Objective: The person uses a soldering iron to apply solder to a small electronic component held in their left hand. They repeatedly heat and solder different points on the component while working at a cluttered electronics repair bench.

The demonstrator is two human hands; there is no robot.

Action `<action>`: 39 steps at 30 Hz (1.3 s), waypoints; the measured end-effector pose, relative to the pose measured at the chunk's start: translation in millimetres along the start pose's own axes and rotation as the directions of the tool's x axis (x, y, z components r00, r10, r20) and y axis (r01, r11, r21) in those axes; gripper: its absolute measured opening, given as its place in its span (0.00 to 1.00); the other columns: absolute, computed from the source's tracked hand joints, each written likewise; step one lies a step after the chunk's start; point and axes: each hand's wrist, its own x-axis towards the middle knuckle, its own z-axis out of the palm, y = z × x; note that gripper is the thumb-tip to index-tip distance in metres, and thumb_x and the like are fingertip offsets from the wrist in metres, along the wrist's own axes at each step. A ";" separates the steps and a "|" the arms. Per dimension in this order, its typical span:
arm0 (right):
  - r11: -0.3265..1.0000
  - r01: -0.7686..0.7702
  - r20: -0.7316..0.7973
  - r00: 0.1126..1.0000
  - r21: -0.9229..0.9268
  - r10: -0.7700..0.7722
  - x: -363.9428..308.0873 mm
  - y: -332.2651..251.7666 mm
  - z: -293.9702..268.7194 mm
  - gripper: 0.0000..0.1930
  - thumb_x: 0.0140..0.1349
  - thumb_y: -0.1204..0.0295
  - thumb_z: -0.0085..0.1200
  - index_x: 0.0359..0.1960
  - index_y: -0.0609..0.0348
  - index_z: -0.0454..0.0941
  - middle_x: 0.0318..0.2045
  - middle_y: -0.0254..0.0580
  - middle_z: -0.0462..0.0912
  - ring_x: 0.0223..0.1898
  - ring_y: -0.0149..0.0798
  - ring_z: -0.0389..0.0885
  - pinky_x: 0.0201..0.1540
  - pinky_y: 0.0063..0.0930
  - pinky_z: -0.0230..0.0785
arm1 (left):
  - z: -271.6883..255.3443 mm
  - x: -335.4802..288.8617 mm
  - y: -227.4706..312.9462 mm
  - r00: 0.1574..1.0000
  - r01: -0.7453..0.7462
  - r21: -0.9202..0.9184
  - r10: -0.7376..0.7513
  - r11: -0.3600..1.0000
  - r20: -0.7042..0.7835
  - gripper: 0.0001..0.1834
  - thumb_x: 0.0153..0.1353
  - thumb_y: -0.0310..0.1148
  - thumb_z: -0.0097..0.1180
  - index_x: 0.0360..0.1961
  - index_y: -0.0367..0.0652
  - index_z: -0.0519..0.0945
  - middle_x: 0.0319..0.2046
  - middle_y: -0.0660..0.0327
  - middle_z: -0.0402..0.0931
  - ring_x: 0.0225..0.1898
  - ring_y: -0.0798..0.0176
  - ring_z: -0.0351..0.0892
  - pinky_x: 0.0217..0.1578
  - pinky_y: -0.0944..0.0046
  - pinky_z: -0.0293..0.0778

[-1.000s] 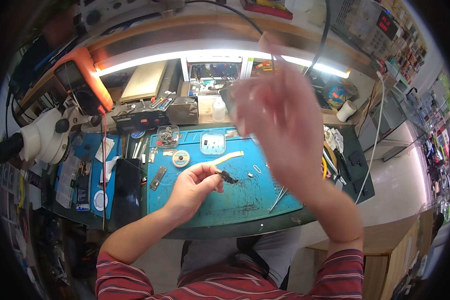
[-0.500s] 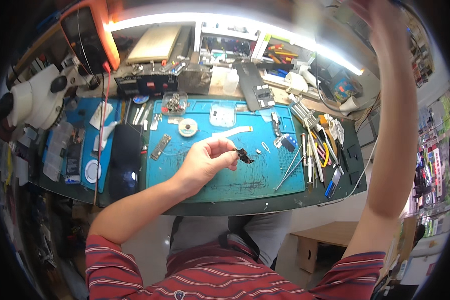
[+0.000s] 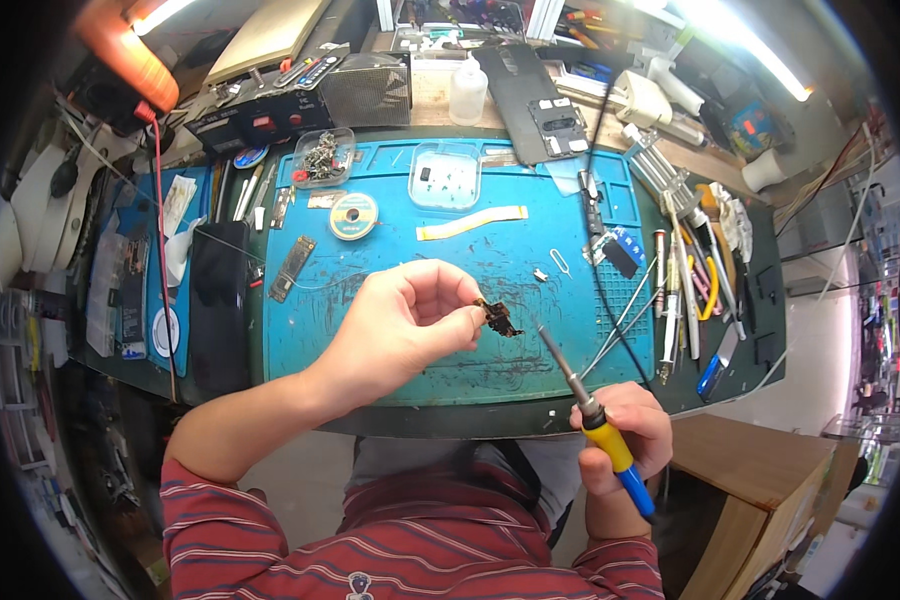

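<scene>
Blue matting (image 3: 520,250) is lying beneath parted hands. Lowered now, the right hand (image 3: 638,428) is gripping a soldering iron (image 3: 608,444) near the dark part (image 3: 498,317) the left hand (image 3: 395,325) is pinching.

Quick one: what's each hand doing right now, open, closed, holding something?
Left hand: closed, pinching a small, dark electronic part.
Right hand: closed, holding a yellow-and-blue-handled soldering iron.

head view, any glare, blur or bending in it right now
In the head view, the light tube at upper right glares white; in the head view, the workbench's front edge bows and the corners go black; in the head view, the soldering iron looks fairly sharp, the small dark component lacks readable detail.
</scene>
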 end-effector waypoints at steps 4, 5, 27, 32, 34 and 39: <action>0.997 -0.015 -0.029 0.999 -0.073 0.013 2.3 -1.2 5.6 0.15 0.58 0.67 0.66 0.41 0.62 0.78 0.23 0.40 0.80 0.22 0.37 0.80 0.26 0.28 0.73 | 1.9 0.8 1.0 1.000 0.023 -0.003 -0.023 1.000 0.001 0.06 0.62 0.22 0.60 0.40 0.37 0.77 0.36 0.63 0.79 0.36 0.70 0.80 0.41 0.67 0.79; 0.997 -0.002 -0.038 0.999 -0.075 -0.001 2.5 -0.2 5.7 0.14 0.59 0.67 0.66 0.40 0.62 0.78 0.22 0.39 0.80 0.21 0.36 0.79 0.25 0.27 0.72 | 2.0 -0.1 0.8 1.000 0.029 -0.001 -0.029 1.000 0.002 0.06 0.62 0.22 0.60 0.40 0.37 0.77 0.36 0.63 0.79 0.36 0.71 0.80 0.41 0.67 0.79; 0.981 0.036 -0.078 0.996 -0.191 -0.052 0.3 2.1 13.4 0.10 0.62 0.69 0.62 0.38 0.63 0.79 0.20 0.37 0.79 0.18 0.33 0.76 0.21 0.25 0.69 | 8.6 1.7 5.8 0.997 0.072 0.110 -0.074 0.991 0.019 0.06 0.62 0.20 0.59 0.39 0.37 0.78 0.34 0.65 0.79 0.34 0.73 0.80 0.38 0.71 0.78; 0.981 0.036 -0.066 0.997 -0.191 -0.049 0.8 1.3 13.6 0.10 0.61 0.70 0.62 0.38 0.63 0.80 0.21 0.37 0.80 0.18 0.33 0.77 0.21 0.25 0.69 | 8.2 1.7 5.1 0.997 0.067 0.109 -0.070 0.992 0.024 0.06 0.62 0.20 0.59 0.40 0.37 0.78 0.35 0.64 0.79 0.35 0.74 0.80 0.39 0.72 0.78; 0.981 0.040 -0.067 0.996 -0.192 -0.054 1.1 1.5 14.0 0.09 0.61 0.70 0.62 0.38 0.63 0.80 0.21 0.37 0.80 0.18 0.33 0.77 0.21 0.24 0.69 | 8.3 1.7 5.0 0.997 0.067 0.108 -0.070 0.992 0.024 0.06 0.62 0.20 0.59 0.40 0.37 0.78 0.35 0.64 0.79 0.35 0.74 0.79 0.39 0.72 0.78; 0.978 0.043 -0.064 0.996 -0.202 -0.057 0.9 1.6 14.2 0.09 0.61 0.70 0.62 0.38 0.63 0.80 0.21 0.37 0.80 0.18 0.33 0.77 0.21 0.24 0.69 | 8.0 1.6 5.2 0.997 0.069 0.106 -0.072 0.992 0.031 0.06 0.62 0.21 0.59 0.40 0.37 0.77 0.35 0.65 0.79 0.35 0.74 0.79 0.39 0.71 0.78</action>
